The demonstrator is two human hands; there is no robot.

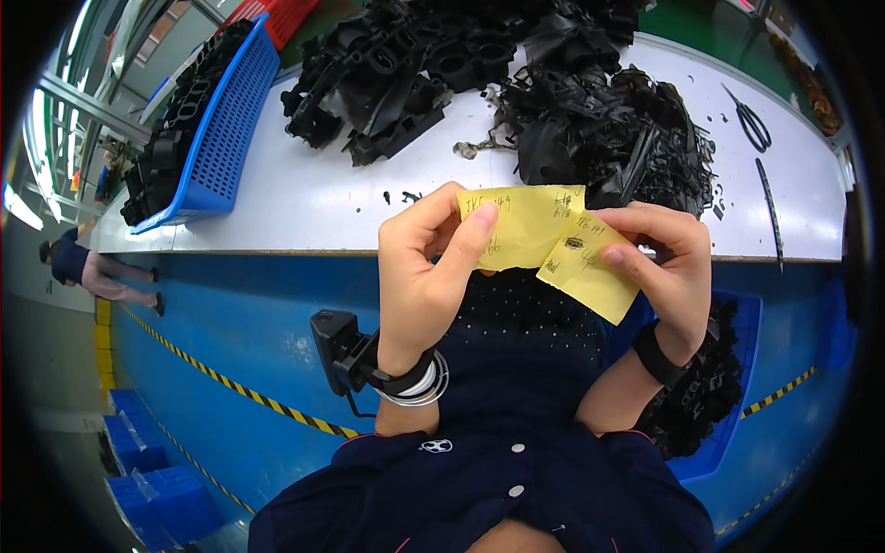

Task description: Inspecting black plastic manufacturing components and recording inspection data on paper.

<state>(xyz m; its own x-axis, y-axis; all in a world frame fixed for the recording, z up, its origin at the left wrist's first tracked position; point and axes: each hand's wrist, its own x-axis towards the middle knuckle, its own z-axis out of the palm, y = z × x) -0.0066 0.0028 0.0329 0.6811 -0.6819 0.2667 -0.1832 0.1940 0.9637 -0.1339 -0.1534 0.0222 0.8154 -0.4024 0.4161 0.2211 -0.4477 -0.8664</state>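
Black parts (516, 83) lie piled on a white table (304, 198). Both hands pinch a yellow note (553, 244) near its front edge: left hand (429, 276), right hand (668, 272).

A factory workshop is showing here: black moulded plastic parts (406, 64) are lying heaped on a white workbench (304, 198), blue crates (217, 129) are holding more, and yellow-black hazard tape (230, 387) is marking the floor.
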